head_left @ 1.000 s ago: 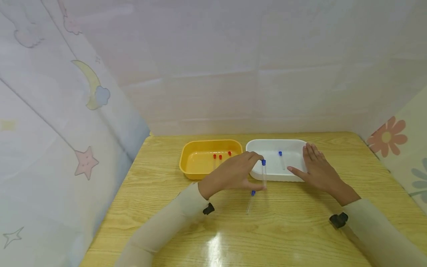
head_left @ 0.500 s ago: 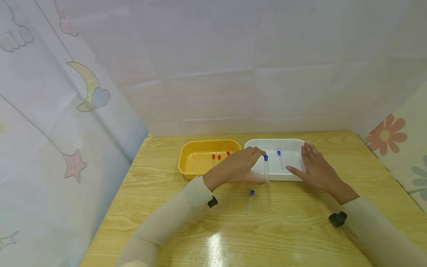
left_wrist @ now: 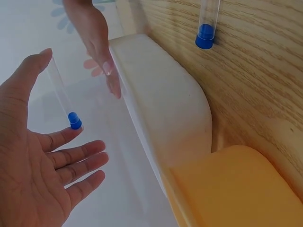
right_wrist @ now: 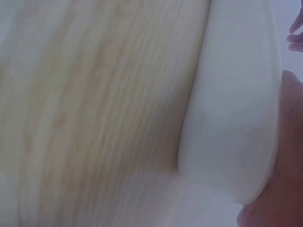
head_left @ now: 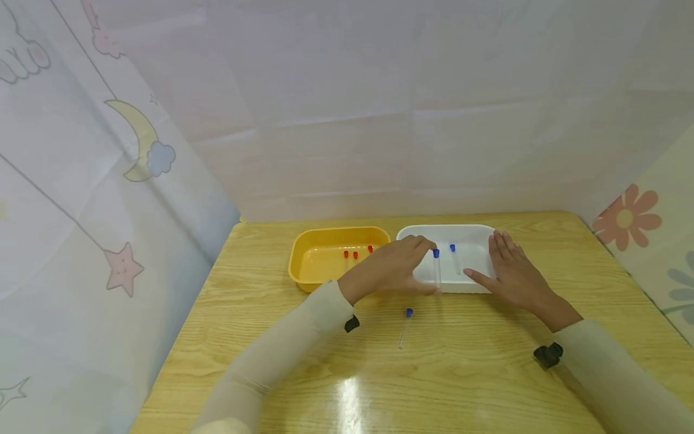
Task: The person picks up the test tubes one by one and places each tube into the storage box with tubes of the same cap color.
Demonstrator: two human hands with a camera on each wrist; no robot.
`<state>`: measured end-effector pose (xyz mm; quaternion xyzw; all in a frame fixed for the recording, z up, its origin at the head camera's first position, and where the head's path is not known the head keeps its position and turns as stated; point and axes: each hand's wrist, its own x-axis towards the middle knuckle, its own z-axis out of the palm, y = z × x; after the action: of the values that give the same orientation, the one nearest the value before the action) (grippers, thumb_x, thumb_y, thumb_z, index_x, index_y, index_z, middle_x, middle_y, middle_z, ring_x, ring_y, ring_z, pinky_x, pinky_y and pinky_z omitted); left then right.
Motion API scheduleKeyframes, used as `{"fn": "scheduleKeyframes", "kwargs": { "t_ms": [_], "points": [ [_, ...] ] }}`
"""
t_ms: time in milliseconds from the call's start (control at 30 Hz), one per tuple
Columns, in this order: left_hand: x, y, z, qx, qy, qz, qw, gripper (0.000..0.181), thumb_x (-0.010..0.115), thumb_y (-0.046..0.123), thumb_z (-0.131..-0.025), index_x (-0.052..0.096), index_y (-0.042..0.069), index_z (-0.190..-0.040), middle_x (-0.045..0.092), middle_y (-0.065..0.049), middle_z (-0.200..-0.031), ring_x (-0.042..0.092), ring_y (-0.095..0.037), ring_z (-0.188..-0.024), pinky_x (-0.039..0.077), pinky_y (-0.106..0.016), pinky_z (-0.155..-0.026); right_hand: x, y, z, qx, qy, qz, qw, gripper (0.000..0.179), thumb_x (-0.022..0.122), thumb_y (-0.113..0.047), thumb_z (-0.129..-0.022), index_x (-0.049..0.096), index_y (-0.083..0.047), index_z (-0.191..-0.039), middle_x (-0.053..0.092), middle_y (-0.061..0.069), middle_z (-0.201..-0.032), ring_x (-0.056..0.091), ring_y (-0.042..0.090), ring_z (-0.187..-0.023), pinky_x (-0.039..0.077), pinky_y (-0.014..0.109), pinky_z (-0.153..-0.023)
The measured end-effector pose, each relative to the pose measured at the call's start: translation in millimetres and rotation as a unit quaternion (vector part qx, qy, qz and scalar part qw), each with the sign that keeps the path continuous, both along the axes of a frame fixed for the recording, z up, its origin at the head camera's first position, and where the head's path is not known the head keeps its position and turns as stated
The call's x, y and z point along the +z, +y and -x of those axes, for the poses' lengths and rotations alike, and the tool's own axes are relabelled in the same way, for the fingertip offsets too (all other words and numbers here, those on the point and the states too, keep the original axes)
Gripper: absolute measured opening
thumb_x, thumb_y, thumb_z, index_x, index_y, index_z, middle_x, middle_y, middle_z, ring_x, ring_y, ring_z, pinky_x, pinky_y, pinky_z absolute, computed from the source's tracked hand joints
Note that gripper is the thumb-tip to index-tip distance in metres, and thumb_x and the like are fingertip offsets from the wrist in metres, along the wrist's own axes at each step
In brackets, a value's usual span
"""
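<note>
At apparent placing step, with left hand (head_left: 393, 265) pinching blue-capped tube (head_left: 437, 268), right hand (head_left: 516, 276) spread, lower into white tray (head_left: 461, 288) near far edge of table (head_left: 477, 355).

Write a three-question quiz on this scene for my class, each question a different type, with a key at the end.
1. True or false: the left hand holds a blue-capped tube.
2. How many red caps show in the yellow tray?
3. In the head view, the lowest tube lies: A) in the yellow tray; B) on the table; C) in the white tray.
Key: 1 true; 2 three; 3 B.
</note>
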<state>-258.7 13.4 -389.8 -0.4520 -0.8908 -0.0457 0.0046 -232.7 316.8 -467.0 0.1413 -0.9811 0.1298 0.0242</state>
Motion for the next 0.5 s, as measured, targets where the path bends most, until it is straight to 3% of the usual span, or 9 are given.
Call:
{"fn": "scheduleKeyframes", "kwargs": {
  "t_ms": [500],
  "points": [
    [-8.8, 13.4, 14.9, 0.012, 0.027, 0.035, 0.9989, 0.092, 0.052, 0.079, -0.088, 0.042, 0.013, -0.151, 0.052, -0.003, -0.145, 0.053, -0.016, -0.124, 0.048, -0.029, -0.104, -1.3, -0.1, -0.9, -0.003, 0.001, 0.005, 1.0000, 0.109, 0.047, -0.066, -0.099, -0.002, 0.014, -0.155, -0.012, 0.030, -0.163, -0.011, 0.046, -0.151, -0.003, 0.061, -0.120]
  ]
}}
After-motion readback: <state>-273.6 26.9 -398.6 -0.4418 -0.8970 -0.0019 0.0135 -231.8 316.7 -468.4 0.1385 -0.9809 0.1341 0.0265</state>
